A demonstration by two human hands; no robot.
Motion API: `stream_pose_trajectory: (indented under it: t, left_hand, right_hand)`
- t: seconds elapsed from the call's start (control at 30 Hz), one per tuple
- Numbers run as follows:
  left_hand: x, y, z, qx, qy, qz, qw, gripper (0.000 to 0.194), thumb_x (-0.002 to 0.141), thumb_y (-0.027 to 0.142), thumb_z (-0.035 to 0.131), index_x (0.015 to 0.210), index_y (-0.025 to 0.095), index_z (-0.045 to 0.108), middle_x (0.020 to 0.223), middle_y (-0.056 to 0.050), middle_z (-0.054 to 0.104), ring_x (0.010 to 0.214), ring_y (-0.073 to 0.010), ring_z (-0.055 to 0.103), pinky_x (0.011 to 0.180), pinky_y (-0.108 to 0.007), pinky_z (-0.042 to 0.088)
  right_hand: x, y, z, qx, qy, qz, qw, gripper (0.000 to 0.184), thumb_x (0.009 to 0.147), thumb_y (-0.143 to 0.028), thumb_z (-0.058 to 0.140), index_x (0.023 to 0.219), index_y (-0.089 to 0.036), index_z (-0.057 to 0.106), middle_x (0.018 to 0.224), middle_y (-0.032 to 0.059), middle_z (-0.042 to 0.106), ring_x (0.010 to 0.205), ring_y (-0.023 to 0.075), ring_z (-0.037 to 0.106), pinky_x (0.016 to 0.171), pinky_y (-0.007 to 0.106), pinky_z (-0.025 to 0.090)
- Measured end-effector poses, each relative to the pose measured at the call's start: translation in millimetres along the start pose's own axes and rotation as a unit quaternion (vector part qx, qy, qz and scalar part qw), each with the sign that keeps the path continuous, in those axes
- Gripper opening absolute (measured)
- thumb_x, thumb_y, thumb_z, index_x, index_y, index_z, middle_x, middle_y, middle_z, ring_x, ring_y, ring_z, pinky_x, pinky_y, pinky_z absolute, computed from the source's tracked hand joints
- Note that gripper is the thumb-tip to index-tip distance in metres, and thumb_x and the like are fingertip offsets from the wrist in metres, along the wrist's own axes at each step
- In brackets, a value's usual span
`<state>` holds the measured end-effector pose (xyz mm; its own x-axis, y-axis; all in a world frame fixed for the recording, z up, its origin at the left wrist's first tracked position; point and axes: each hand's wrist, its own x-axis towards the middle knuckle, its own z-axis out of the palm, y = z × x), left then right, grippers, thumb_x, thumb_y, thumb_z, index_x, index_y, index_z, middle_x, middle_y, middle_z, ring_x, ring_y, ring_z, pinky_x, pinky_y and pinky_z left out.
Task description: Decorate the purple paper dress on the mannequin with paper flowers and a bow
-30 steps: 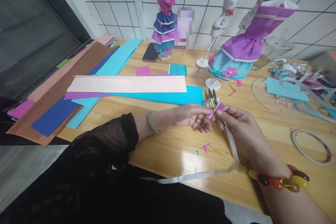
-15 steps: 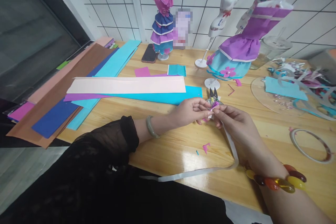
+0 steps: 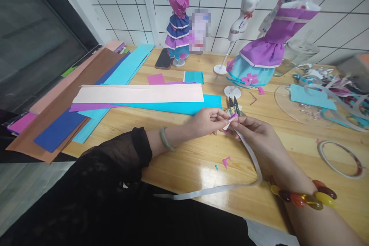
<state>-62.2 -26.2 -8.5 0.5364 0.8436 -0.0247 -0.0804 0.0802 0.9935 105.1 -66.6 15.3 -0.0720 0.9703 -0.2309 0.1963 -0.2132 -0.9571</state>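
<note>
Between my left hand (image 3: 208, 121) and my right hand (image 3: 258, 132) is a small purple piece of gathered crepe paper (image 3: 233, 116). Both hands pinch it with thumb and fingertips, the fingers closed. A white strip (image 3: 254, 157), perhaps tape, hangs from the right fingers, curves over the table and trails toward the lap; part of its upper end shows against the purple piece. Just beyond the fingertips lie thread snips (image 3: 234, 103), blades pointing away, handles partly hidden. Pink scraps (image 3: 226, 162) lie on the table nearer to me.
Coloured paper strips (image 3: 138, 94) spread across the left. Dressed mini mannequins (image 3: 263, 52) stand at the back, beside a bare one (image 3: 245, 15). A phone (image 3: 163, 59) lies behind. A tape ring (image 3: 341, 159) and a round clear plate (image 3: 288, 105) are on the right.
The purple piece has turned between my fingers, and more of the white strip shows beside it. Both hands keep nearly the same place.
</note>
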Motion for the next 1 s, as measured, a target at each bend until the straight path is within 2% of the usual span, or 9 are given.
stream_pose_trajectory:
  t: [0.23,0.37,0.57,0.67,0.77,1.0]
  left_hand:
    - [0.4,4.5,0.9,-0.01,-0.024,-0.025,0.999,0.033,0.074,0.038,0.062,0.093,0.011,0.057,0.074,-0.003,0.06,0.057,-0.0055,0.054,0.051,-0.019,0.044]
    - [-0.4,1.9,0.6,0.02,-0.019,-0.022,0.999,0.036,0.072,0.044,0.062,0.087,0.011,0.06,0.073,-0.003,0.061,0.057,-0.0048,0.052,0.051,-0.019,0.042]
    - [0.7,-1.6,-4.7,0.037,-0.008,-0.008,0.999,0.038,0.074,0.047,0.059,0.083,0.011,0.064,0.06,0.0,0.056,0.052,-0.006,0.05,0.049,-0.02,0.04]
    - [0.1,-1.7,-3.4,0.066,0.033,0.007,0.997,0.037,0.074,0.048,0.058,0.082,0.012,0.065,0.061,0.0,0.056,0.053,-0.006,0.049,0.05,-0.019,0.038]
    - [-1.5,-0.5,0.1,0.081,0.084,0.037,0.993,0.036,0.072,0.048,0.059,0.078,0.012,0.064,0.068,-0.001,0.059,0.06,-0.0063,0.05,0.055,-0.019,0.038]
    - [-2.1,0.7,2.0,0.081,0.089,0.06,0.991,0.032,0.075,0.044,0.057,0.079,0.013,0.063,0.071,-0.001,0.059,0.063,-0.0065,0.049,0.059,-0.019,0.038]
  right_hand:
    - [1.2,1.9,1.3,0.001,0.008,-0.028,1.0,0.024,0.073,-0.043,0.066,0.081,-0.02,0.066,0.067,0.0005,0.063,0.055,0.0094,0.051,0.05,0.021,0.042]
    - [1.1,3.0,3.2,-0.015,0.012,-0.04,0.999,0.026,0.072,-0.045,0.066,0.081,-0.021,0.065,0.072,0.0023,0.066,0.063,0.0134,0.059,0.053,0.024,0.046]
    - [0.3,3.5,3.6,0.024,-0.007,-0.01,1.0,0.026,0.072,-0.041,0.067,0.089,-0.022,0.066,0.084,0.0037,0.069,0.068,0.0148,0.063,0.062,0.027,0.051]
    - [1.5,1.6,0.4,0.067,-0.01,0.01,0.998,0.032,0.071,-0.037,0.069,0.099,-0.022,0.064,0.086,0.0046,0.07,0.067,0.015,0.064,0.06,0.027,0.052]
    - [2.3,-1.8,-4.6,0.105,0.014,0.024,0.994,0.038,0.07,-0.033,0.071,0.106,-0.023,0.062,0.09,0.005,0.069,0.063,0.0139,0.065,0.055,0.025,0.053]
    - [1.2,-10.7,-10.4,0.193,0.053,0.065,0.978,0.037,0.07,-0.022,0.07,0.105,-0.027,0.063,0.098,0.0019,0.069,0.061,0.0093,0.064,0.049,0.017,0.053]
